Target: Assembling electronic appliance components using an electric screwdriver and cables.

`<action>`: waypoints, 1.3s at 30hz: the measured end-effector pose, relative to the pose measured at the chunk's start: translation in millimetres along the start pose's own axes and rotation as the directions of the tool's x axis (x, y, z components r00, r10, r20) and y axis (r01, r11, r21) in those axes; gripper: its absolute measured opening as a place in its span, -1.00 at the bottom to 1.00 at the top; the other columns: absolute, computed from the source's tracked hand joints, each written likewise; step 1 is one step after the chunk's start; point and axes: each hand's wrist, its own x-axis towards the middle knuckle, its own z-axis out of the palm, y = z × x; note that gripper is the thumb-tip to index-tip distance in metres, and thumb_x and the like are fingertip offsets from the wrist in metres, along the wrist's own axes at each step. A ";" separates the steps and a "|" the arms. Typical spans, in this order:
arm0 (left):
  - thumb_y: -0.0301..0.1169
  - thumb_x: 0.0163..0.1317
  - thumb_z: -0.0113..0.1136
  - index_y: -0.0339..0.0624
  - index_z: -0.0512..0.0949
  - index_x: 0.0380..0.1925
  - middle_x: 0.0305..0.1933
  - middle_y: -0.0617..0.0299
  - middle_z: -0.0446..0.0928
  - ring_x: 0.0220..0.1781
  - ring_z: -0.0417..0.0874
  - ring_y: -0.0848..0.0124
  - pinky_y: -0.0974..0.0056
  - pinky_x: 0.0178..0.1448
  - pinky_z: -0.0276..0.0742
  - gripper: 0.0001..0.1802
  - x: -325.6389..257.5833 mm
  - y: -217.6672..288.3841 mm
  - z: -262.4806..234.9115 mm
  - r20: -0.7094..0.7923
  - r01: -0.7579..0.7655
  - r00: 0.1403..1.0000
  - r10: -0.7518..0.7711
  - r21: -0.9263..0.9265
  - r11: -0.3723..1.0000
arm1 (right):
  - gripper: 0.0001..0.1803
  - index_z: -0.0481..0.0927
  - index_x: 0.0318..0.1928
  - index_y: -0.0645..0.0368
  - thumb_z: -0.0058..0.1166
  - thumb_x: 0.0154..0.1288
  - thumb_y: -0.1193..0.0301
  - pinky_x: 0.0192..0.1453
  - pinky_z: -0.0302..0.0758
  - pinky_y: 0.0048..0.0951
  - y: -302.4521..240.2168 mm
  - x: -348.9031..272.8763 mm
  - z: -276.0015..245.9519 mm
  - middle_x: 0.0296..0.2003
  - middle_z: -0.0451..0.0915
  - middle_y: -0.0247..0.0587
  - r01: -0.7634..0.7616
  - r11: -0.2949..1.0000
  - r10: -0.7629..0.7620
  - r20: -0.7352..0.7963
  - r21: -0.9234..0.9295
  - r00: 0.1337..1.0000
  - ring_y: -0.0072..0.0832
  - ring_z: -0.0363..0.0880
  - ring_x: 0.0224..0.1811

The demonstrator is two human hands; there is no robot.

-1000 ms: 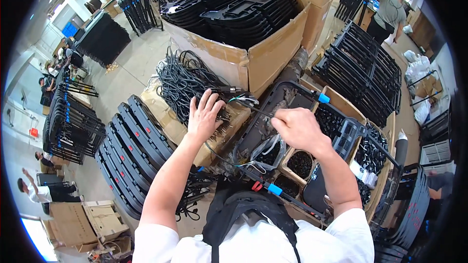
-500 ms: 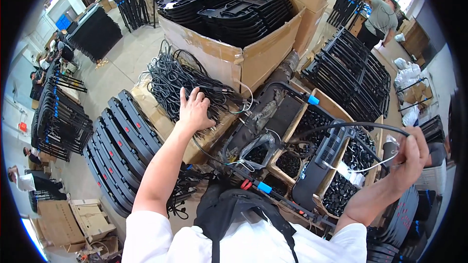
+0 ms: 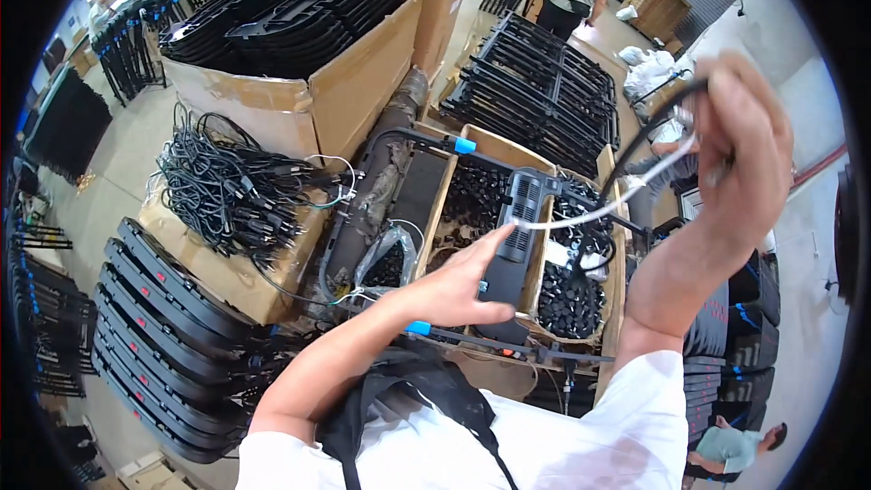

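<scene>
head view: left hand fingers flat together on the stiff black housing; right hand pinches its limp cable (light, best gripped near the housing).

black control box: long, slim, vented face, lying lengthwise on the cardboard divider between two compartments, lower end under the left hand's fingers | white cable: thin, taut, running from the box's upper end up to the raised right hand
</scene>
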 end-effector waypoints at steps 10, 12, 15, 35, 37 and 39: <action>-0.26 0.64 0.11 -0.27 0.55 0.01 -0.10 0.06 0.70 -0.10 0.74 0.25 0.15 0.02 0.61 -0.73 -39.4 -7.5 -35.9 -0.456 -0.012 0.890 -0.017 -0.061 0.998 | -0.58 0.60 0.37 0.27 -0.04 0.68 0.38 -0.27 0.24 -0.72 -4.7 84.7 42.3 -0.12 0.61 -0.33 0.338 0.851 -0.460 0.259 0.403 0.849 -0.76 0.38 -0.29; -0.20 0.67 0.05 -0.27 0.52 0.07 -0.24 0.12 0.69 -0.32 0.69 0.40 0.22 -0.15 0.59 -0.67 -60.4 13.3 -79.1 -0.659 -0.064 0.714 -0.236 -0.397 0.916 | -0.60 0.66 0.26 0.25 0.05 0.61 0.30 -0.21 0.31 -0.66 -6.8 81.9 76.6 -0.14 0.66 -0.32 0.374 0.866 -0.454 0.208 0.332 0.866 -0.72 0.46 -0.27; -0.09 0.66 -0.02 -0.25 0.49 0.12 -0.53 0.24 0.48 -0.53 0.56 0.42 0.29 -0.34 0.52 -0.58 -117.8 50.3 -177.5 -0.967 -0.035 0.212 -0.142 -0.153 0.988 | -0.60 0.76 0.10 0.22 0.19 0.50 0.18 -0.12 0.42 -0.58 -16.1 73.9 137.8 -0.18 0.74 -0.29 0.415 0.881 -0.455 0.165 0.228 0.875 -0.66 0.58 -0.23; -0.09 0.43 0.19 -0.53 0.03 0.58 0.42 -0.54 0.44 0.31 0.68 -0.24 -0.09 0.37 0.63 -0.04 -253.4 -80.1 -336.6 -0.884 1.000 0.016 -0.467 0.019 -0.002 | -0.71 0.66 -0.14 0.19 0.06 0.53 0.22 -0.01 0.64 0.20 154.8 -273.9 414.0 -0.27 0.74 0.22 0.206 0.977 -0.150 0.887 0.063 0.438 0.19 0.75 -0.13; -0.16 0.40 0.23 -0.47 -0.02 0.61 0.52 -0.54 0.29 0.35 0.63 -0.29 -0.12 0.37 0.63 -0.01 -242.3 -62.1 -306.9 -0.930 0.985 0.152 -0.335 0.172 -0.032 | -0.71 0.63 -0.17 0.19 0.05 0.54 0.22 -0.06 0.64 0.21 142.3 -255.5 397.3 -0.32 0.72 0.22 0.129 0.991 -0.084 0.859 0.021 0.505 0.22 0.74 -0.19; -0.25 0.34 0.30 -0.33 -0.10 0.66 0.65 -0.53 0.04 0.40 0.56 -0.36 -0.16 0.40 0.60 0.05 -227.3 -43.0 -287.8 -0.896 0.944 0.314 -0.315 0.331 0.000 | -0.69 0.59 -0.24 0.18 0.03 0.58 0.21 -0.21 0.63 0.20 116.5 -223.8 363.8 -0.45 0.69 0.18 0.138 0.990 -0.107 0.807 0.032 0.580 0.23 0.71 -0.35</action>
